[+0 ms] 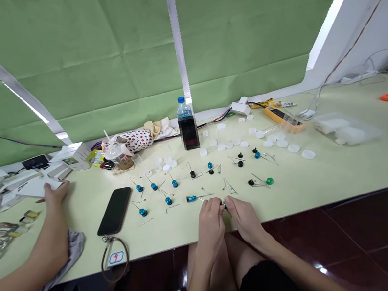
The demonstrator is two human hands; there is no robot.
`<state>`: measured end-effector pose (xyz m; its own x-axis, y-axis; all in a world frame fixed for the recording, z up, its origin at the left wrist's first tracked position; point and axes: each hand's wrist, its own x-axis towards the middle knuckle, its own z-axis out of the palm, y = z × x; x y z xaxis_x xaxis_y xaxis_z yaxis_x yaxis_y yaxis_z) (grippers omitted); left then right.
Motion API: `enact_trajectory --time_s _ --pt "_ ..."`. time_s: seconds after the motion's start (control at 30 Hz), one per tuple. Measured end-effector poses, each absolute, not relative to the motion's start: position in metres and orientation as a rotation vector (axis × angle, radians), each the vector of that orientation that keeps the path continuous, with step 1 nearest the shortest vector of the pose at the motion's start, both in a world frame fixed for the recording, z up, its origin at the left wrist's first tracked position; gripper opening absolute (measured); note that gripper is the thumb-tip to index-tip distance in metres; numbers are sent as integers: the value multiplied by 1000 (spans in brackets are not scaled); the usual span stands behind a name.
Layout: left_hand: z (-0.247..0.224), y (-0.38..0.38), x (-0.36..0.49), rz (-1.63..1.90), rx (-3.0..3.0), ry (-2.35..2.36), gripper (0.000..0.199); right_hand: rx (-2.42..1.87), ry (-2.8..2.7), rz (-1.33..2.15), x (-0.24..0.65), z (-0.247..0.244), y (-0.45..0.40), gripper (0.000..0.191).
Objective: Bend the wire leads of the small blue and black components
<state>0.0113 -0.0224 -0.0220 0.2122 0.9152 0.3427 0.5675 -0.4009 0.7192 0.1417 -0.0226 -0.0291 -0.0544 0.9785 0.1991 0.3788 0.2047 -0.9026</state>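
tiny green-topped wire part (223, 204) pinched btwn fingertips of both hands, left hand (209, 223) & right hand (246, 217) closed on it just above pale green counter's (369, 170) front edge. blue & black wire-legged parts (168, 201) scattered just behind, round white plastic caps (244, 144) further back. black smartphone (114, 211) near front edge, left of hands. co-worker's hand (55, 194) on white card (33, 188) by left end.
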Motion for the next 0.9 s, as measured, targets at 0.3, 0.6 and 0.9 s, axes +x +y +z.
enact_trajectory --time_s 0.3,0.6,0.9 --pt "-26 -25 14 1132 1956 1464 28 -1206 -1519 1289 155 -27 -16 49" --pt "-22 -19 11 1142 2031 1465 29 -1156 -1445 1293 159 -16 -14 37" --pt "-22 -19 13 1185 2055 1518 26 -1103 -1387 1340 157 -22 -14 40"
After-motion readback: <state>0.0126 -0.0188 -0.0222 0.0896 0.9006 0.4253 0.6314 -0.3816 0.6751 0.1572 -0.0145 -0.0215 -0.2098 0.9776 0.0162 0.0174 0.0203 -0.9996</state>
